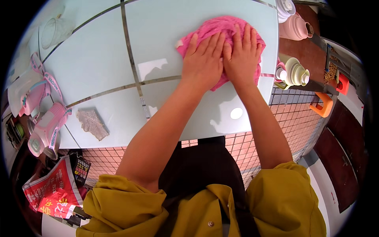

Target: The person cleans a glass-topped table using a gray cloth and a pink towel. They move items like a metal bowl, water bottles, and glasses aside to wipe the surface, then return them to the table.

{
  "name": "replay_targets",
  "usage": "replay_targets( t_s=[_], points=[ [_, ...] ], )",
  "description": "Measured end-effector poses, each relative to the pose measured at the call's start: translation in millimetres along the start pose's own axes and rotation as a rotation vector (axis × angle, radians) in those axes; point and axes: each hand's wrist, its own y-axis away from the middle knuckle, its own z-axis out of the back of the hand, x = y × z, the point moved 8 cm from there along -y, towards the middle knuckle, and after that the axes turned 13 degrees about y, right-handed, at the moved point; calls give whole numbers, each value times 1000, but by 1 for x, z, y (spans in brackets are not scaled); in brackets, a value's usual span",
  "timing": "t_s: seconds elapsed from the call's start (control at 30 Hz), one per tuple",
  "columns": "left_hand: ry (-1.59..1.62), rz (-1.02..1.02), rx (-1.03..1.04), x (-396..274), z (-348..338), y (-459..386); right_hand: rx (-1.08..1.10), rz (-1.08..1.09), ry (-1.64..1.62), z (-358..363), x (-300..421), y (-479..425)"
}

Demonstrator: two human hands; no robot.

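Observation:
Both hands lie flat, side by side, on a bunched pink cloth near the far right part of a pale, glossy table top. My left hand rests palm down on the cloth's nearer left part, with its fingers stretched forward. Against it, my right hand presses on the right part, its fingers slightly spread. The cloth spreads out around the fingers, and a small whitish corner shows at its left edge. What lies beneath the palms is hidden.
A grey scouring cloth lies on the table's left. Beyond it stand a pink bottle with a printed strap and a clear glass. Past the right edge are a pale green flask, a pink flask and an orange stool.

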Motion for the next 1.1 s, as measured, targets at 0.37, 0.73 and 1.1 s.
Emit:
replay_targets(
  t_s=[0.37, 0.73, 1.1],
  points=[
    [-304, 693, 190, 94, 77, 343, 238, 431, -613, 62, 277, 190],
    [-182, 375, -48, 20, 11, 163, -18, 249, -442, 36, 96, 102],
    [146, -188, 303, -163, -98, 112, 347, -251, 60, 46, -116, 222]
  ],
)
